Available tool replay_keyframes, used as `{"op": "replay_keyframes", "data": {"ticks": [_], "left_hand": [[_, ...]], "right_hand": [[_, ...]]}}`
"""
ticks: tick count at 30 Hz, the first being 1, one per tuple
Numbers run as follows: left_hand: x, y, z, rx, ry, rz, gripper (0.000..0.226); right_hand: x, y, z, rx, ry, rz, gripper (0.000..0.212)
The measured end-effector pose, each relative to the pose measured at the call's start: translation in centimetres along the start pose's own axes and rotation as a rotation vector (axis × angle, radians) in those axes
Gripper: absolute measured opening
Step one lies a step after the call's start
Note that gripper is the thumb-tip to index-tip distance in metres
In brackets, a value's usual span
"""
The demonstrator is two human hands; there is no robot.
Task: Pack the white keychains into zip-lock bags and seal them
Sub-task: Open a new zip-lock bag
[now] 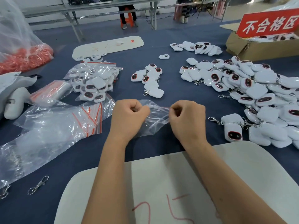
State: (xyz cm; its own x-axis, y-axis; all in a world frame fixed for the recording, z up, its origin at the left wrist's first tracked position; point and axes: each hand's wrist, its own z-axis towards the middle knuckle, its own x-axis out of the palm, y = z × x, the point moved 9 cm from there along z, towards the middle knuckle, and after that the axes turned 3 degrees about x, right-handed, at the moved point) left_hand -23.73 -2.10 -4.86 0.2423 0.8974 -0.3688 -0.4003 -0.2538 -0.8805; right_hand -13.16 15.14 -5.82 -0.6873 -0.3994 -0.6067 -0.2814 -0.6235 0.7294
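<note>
Navy cloth table [174, 75] bears white keychains [258, 94] before grey benches [97, 7].

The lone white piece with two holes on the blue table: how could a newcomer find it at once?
Start at the cardboard box with the red sign at far right, then move left past the small far pile of keychains. Just below and left of that pile, the white piece lies alone on the blue cloth. Unlike its neighbours, it is flat and shows two open holes instead of a dark red-rimmed face.
</note>
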Motion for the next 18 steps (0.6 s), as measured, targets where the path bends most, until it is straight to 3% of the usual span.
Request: {"op": "replay_keyframes", "data": {"ticks": [4,7,11,15,18], "left_hand": [[0.4,-1.5,0.1,0.049,-0.054,-0.052,0.030],[1.5,-2.5,-0.2,0.090,-0.044,-0.030,0.031],[0.2,-3.2,-0.7,0.144,-0.180,0.016,0.040],[-2.1,0.0,-0.3,0.031,-0.235,0.391,0.009],[-2.2,2.7,-0.4,-0.132,-0.134,0.573,0.033]], "right_hand": [[1.3,0.7,-0.3,-0.026,0.161,0.083,0.005],[1.7,0.7,-0.4,-0.024,0.230,0.164,0.021],[1.5,0.6,-0.2,-0.022,0.232,0.172,0.014],[1.6,0.2,-0.2,0.018,0.230,0.120,0.020],[1.3,0.1,-0.3,0.026,0.166,0.100,0.035]]}}
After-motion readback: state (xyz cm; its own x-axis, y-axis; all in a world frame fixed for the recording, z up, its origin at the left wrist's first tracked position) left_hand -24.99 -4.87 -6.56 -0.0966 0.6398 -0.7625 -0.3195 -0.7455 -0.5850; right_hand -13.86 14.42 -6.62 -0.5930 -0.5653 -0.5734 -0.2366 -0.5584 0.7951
